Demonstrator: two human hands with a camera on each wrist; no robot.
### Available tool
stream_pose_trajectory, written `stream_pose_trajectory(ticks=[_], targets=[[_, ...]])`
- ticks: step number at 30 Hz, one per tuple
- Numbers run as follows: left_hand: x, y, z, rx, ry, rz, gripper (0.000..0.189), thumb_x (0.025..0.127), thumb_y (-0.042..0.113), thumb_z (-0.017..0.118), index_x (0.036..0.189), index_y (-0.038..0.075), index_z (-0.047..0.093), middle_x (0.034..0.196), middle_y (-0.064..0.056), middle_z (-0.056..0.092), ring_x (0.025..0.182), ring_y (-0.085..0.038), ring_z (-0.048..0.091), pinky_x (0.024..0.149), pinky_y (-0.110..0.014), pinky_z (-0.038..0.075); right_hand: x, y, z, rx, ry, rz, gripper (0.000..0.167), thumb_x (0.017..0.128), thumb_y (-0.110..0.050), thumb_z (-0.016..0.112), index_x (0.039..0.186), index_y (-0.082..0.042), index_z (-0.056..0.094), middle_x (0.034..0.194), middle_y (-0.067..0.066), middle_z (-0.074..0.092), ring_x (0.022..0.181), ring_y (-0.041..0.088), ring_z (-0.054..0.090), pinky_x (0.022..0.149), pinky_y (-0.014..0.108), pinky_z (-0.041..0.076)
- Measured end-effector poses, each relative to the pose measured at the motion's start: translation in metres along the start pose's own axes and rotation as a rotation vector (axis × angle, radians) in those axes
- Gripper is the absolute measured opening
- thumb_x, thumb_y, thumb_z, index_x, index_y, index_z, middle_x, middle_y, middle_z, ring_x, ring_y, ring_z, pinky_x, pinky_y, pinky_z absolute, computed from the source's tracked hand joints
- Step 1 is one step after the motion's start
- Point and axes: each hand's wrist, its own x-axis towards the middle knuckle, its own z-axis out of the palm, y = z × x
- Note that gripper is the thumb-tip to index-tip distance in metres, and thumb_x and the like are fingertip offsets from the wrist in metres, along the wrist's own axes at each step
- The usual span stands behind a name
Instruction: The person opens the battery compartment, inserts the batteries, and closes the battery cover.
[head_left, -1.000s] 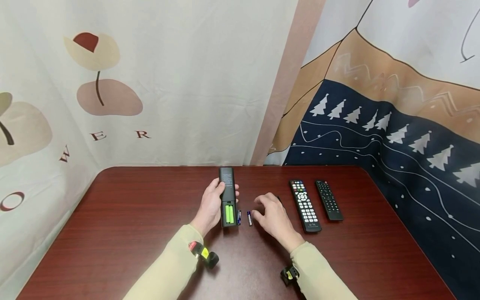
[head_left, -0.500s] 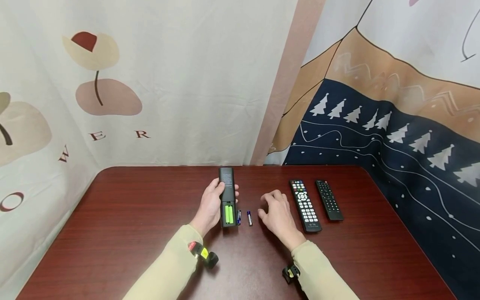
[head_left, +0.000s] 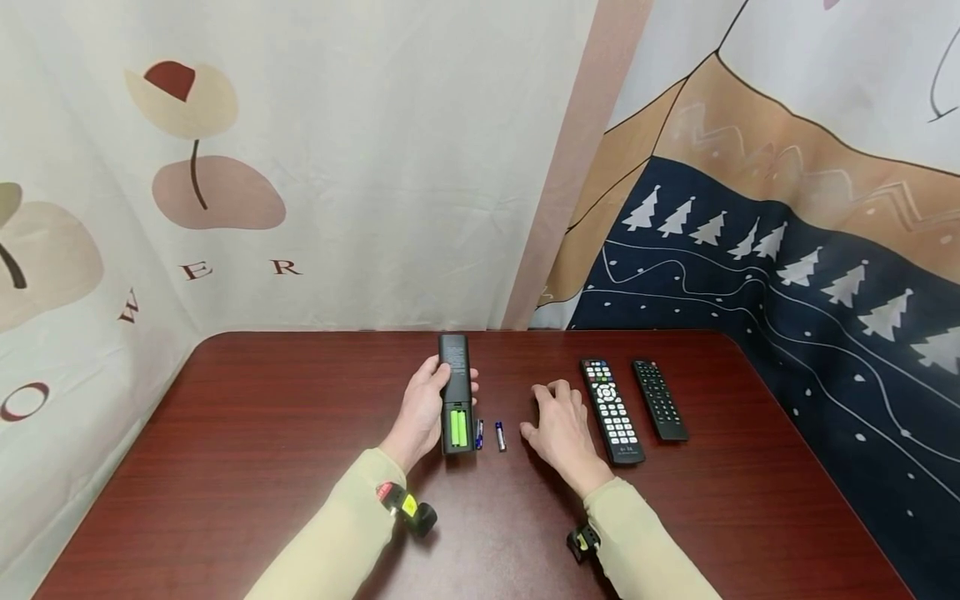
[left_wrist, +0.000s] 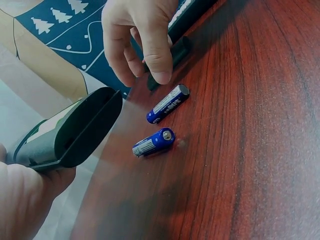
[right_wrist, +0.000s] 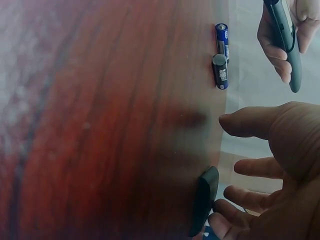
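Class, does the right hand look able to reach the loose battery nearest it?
Probably yes: in the head view, only tabletop shows between the right hand and that battery.

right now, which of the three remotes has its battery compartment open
The remote in the left hand: its back faces up, showing two green batteries. The other two remotes lie on the table, buttons up.

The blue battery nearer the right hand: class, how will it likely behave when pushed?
The battery would probably roll when pushed sideways, being round and lying on its side. It may also slide, since the table looks smooth.
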Motion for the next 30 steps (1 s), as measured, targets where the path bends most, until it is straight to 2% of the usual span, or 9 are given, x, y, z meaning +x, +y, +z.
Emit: stream_pose_trajectory(ticks=[8, 20, 30], targets=[[0.001, -0.002, -0.002, 0.012, 0.01, 0.01, 0.041, 0.114, 0.018, 0.028, 0.15, 0.003, 0.039, 0.133, -0.031, 0.058, 0.105, -0.03, 0.067, 0.089, -0.04, 0.057, 0.003, 0.001, 0.0, -0.049, -0.04, 0.008, 0.057, 0.081, -0.017, 0.085, 0.131, 0.002, 0.065, 0.125, 0.026, 0.057, 0.108, 0.044, 0.053, 0.089, 0.055, 0.049], [-0.001, 0.0, -0.001, 0.006, 0.008, 0.004, 0.04, 0.113, 0.017, 0.029, 0.151, 0.005, 0.038, 0.135, -0.031, 0.057, 0.108, -0.035, 0.066, 0.089, -0.043, 0.058, 0.006, 0.003, -0.001, -0.099, -0.069, 0.027, 0.05, 0.082, -0.017, 0.081, 0.127, 0.0, 0.067, 0.124, 0.026, 0.059, 0.105, 0.045, 0.053, 0.084, 0.054, 0.05], [-0.001, 0.001, 0.0, 0.006, 0.002, 0.003, 0.041, 0.113, 0.018, 0.029, 0.152, 0.007, 0.037, 0.137, -0.032, 0.055, 0.111, -0.037, 0.065, 0.085, -0.037, 0.058, 0.01, 0.0, -0.008, -0.123, -0.16, 0.094, 0.046, 0.083, -0.015, 0.078, 0.125, -0.001, 0.067, 0.124, 0.028, 0.057, 0.107, 0.048, 0.053, 0.079, 0.057, 0.053]])
